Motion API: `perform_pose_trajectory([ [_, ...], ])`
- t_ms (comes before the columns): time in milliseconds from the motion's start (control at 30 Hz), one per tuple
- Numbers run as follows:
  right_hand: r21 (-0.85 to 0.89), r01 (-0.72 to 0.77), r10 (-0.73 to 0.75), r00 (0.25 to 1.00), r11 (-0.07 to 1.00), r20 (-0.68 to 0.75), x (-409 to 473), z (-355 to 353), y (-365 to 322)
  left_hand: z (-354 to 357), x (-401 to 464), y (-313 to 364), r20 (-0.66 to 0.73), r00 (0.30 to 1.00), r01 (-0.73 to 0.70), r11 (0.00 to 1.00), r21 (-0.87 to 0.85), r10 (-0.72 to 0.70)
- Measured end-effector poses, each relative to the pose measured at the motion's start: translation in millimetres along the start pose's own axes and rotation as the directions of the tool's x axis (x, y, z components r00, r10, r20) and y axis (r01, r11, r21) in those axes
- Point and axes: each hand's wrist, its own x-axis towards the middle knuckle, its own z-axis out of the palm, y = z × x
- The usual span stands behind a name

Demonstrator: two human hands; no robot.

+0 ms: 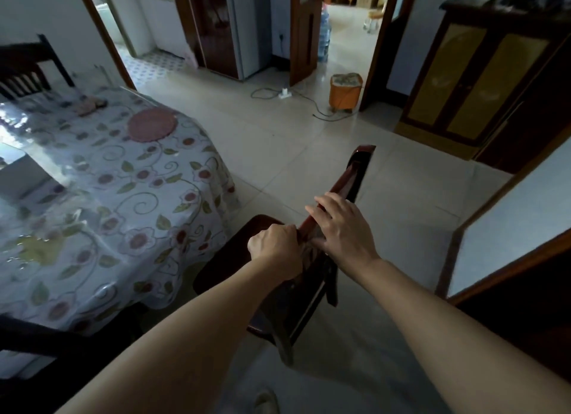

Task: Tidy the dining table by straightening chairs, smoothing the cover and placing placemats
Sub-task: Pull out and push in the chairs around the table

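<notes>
A dark red wooden chair (355, 169) stands on the tiled floor just right of the dining table, its seat facing the table. My left hand (275, 246) is closed around the chair's top rail. My right hand (343, 228) lies over the same rail a little further along, fingers curled on it. The table carries a floral cover (123, 197) under clear plastic, hanging over the near edge. One round pink placemat (151, 124) lies near the table's far right corner.
A dark chair (24, 70) stands at the table's far side, and another dark chair back (40, 336) shows at the lower left. An orange bin (345, 92) and a power strip (285, 93) with its cable lie on the floor ahead. A wooden cabinet (469, 82) stands to the right.
</notes>
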Motion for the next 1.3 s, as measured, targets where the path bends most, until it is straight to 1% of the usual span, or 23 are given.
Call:
perform_pose_trajectory([
  [67,0.015,0.042,-0.042,0.999,0.999,-0.004,26.0,-1.3,-7.1,-12.1,18.0,-13.6,-0.011,0.999,0.033,0.999,0.006,-0.033],
  [133,0.002,0.107,-0.107,0.994,0.994,0.025,56.0,-1.5,-10.1,-22.9,36.4,-29.1,-0.025,0.997,0.073,0.997,-0.027,-0.074],
  [200,-0.019,0.148,-0.147,0.988,0.989,0.054,79.7,-0.7,-10.2,-31.0,47.7,-40.9,-0.031,0.996,0.083,0.996,-0.039,-0.085],
  [367,-0.023,0.183,-0.183,0.983,0.983,0.007,142.7,2.4,-6.5,-53.5,75.4,-69.8,-0.041,0.990,0.132,0.990,-0.042,-0.134],
  [467,0.005,0.268,-0.268,0.963,0.963,-0.024,183.1,2.9,0.4,-64.4,91.4,-86.3,-0.059,0.978,0.197,0.979,-0.043,-0.200],
  [533,0.050,0.370,-0.371,0.929,0.928,0.018,214.8,1.5,4.5,-69.2,101.3,-96.6,-0.103,0.957,0.265,0.963,-0.059,-0.269],
  [600,0.051,0.438,-0.441,0.888,0.898,0.130,243.8,-2.6,7.9,-72.6,107.5,-105.3,-0.169,0.927,0.323,0.942,-0.089,-0.334],
  [667,0.036,0.474,-0.470,0.856,0.880,0.213,273.9,-4.9,9.0,-76.9,113.4,-113.0,-0.213,0.891,0.384,0.916,-0.115,-0.400],
  [733,0.035,0.511,-0.502,0.828,0.859,0.248,297.9,-3.1,7.8,-83.2,119.9,-119.2,-0.232,0.865,0.428,0.896,-0.121,-0.444],
  [900,0.065,0.637,-0.632,0.739,0.768,0.231,334.9,-0.7,-3.4,-100.1,130.3,-131.8,-0.214,0.827,0.501,0.854,-0.139,-0.520],
  [1100,0.059,0.749,-0.746,0.644,0.660,0.170,349.5,-1.3,-46.6,-111.9,113.1,-164.7,-0.270,0.766,0.580,0.808,-0.099,-0.583],
  [1167,0.073,0.766,-0.766,0.625,0.639,0.148,352.5,1.3,-62.2,-112.8,107.2,-177.9,-0.291,0.747,0.605,0.793,-0.078,-0.598],
  [1300,0.078,0.778,-0.780,0.613,0.624,0.123,353.6,15.7,-90.8,-101.8,97.3,-202.3,-0.359,0.721,0.618,0.784,-0.051,-0.592],
])
